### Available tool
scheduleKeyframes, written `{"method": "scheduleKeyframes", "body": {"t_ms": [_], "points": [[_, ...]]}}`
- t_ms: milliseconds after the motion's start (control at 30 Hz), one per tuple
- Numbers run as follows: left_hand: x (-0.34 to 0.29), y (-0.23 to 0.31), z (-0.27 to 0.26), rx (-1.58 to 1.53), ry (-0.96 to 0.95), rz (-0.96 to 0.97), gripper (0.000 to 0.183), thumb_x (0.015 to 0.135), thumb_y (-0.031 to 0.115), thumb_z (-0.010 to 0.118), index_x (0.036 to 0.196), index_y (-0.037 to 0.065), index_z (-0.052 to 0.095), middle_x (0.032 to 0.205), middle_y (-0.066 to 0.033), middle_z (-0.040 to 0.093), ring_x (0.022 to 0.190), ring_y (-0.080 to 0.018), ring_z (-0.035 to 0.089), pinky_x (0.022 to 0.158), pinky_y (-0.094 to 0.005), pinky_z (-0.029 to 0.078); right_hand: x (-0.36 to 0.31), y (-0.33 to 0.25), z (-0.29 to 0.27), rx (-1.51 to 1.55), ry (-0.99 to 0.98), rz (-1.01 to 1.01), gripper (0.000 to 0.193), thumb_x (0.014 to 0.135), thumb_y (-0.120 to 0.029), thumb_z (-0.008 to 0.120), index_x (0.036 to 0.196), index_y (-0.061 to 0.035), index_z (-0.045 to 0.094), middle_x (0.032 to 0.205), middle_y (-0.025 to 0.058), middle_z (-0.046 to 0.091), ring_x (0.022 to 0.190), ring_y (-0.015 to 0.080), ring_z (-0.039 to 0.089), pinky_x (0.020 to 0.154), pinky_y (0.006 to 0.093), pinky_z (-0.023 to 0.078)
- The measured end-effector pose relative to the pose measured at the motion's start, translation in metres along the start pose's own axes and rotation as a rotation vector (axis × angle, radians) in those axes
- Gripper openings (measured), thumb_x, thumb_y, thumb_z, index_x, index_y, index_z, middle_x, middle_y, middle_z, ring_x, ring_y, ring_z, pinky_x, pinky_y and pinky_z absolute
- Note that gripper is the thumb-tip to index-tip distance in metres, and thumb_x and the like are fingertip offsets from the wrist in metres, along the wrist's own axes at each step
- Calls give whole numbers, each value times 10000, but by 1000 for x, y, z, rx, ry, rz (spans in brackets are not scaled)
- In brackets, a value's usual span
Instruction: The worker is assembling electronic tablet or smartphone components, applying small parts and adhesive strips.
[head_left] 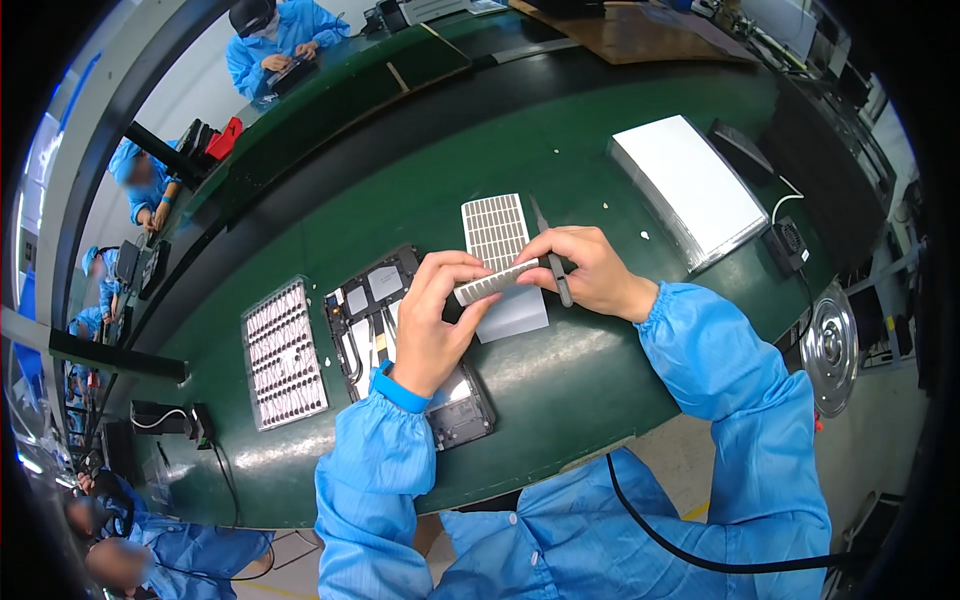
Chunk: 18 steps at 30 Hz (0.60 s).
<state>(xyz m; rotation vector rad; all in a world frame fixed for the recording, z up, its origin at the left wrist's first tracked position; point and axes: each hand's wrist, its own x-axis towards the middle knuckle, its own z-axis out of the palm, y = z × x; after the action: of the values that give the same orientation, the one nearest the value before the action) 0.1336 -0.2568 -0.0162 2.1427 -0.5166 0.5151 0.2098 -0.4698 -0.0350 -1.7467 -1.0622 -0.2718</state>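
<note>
My left hand (435, 315) is closed on one end of a curled sheet of small grey rectangular stickers (488, 287), held between thumb and fingers. My right hand (590, 270) pinches the sheet's other end and also holds a pair of dark tweezers (558, 275), their tips pointing away from me. Flat on the table, just beyond my hands, lies another sheet of grey rectangular stickers (493, 220). A pale blank sheet (515, 318) shows below the curled one. Partly hidden under my left wrist is an opened dark electronic device (462, 412), like a laptop base, with its inner parts bare.
On the left is a clear tray (285, 355) of small black-ended white cables. A white-topped stack (690, 185) in clear wrapping stands at the right, beside a black adapter (787, 245). A round metal stool (830, 348) is beyond the table's right edge. Co-workers (285, 45) sit across and leftward.
</note>
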Motion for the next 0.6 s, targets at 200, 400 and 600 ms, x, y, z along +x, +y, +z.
{"method": "scheduleKeyframes", "body": {"t_ms": [200, 400, 600], "points": [[5, 7, 1, -42, 24, 14, 256, 744, -13, 759, 969, 6, 639, 951, -98, 638, 864, -193, 631, 760, -292, 498, 2, 0, 0, -84, 36, -116, 202, 762, -200, 778, 858, -65, 664, 762, 81, 682, 681, 264, 655, 611, 351, 489], [1, 13, -2, -74, 58, -95, 176, 746, 0, 777, 887, -7, 673, 811, -70, 669, 777, -150, 636, 702, -270, 488, 0, -4, -1, -80, 23, -164, 200, 738, -174, 795, 847, -68, 665, 742, 80, 676, 674, 253, 654, 609, 345, 486], [-1, 10, -7, -61, 53, -16, 156, 737, -7, 778, 870, -18, 697, 827, -96, 698, 753, -164, 655, 674, -269, 490, 1, -5, 0, -54, 7, -179, 212, 719, -141, 808, 855, -60, 667, 712, 86, 657, 657, 250, 643, 597, 345, 480]]}}
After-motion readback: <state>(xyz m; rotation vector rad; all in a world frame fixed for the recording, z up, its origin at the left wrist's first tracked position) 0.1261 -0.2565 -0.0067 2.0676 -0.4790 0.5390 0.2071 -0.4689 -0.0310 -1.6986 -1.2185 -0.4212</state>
